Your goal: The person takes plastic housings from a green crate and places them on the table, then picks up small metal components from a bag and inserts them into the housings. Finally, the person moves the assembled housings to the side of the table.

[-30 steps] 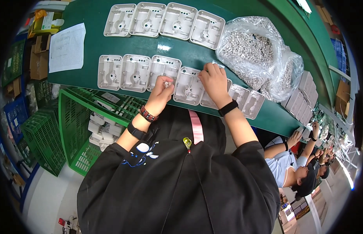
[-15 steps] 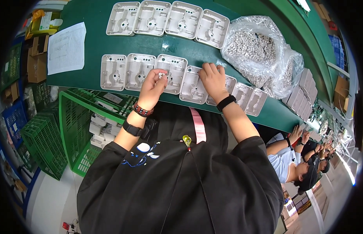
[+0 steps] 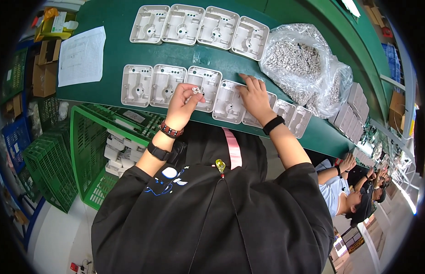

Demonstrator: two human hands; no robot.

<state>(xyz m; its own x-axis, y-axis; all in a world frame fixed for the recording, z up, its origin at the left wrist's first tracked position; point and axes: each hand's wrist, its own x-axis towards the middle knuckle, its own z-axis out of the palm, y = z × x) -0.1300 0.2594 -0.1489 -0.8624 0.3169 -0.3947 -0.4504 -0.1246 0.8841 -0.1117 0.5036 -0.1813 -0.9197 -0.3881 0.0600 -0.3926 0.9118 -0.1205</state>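
My left hand [image 3: 181,106] pinches small white plastic pieces [image 3: 197,91] between thumb and fingers. It hovers over the near edge of a light grey plastic housing [image 3: 206,76], third from the left in the near row. My right hand [image 3: 257,101] reaches over the same row, fingers stretched out and slightly apart. Its fingertips lie by the upper right edge of the neighbouring grey housing [image 3: 227,101], and nothing shows in them. The palm and wrist partly cover the housings further right. Both housings lie with their hollow side up.
Behind stands a second row of grey housings [image 3: 182,23]. A clear plastic bag [image 3: 272,64] of small pale parts lies at the right, beside stacked grey pieces [image 3: 349,119]. At the left are a paper sheet [image 3: 81,55] and a green crate [image 3: 91,150]. Other people work further right.
My right hand's fingers have straightened and spread from a more curled pose. My left hand has turned and shifted slightly right, showing more of the white pieces. The whole view has shifted a little.
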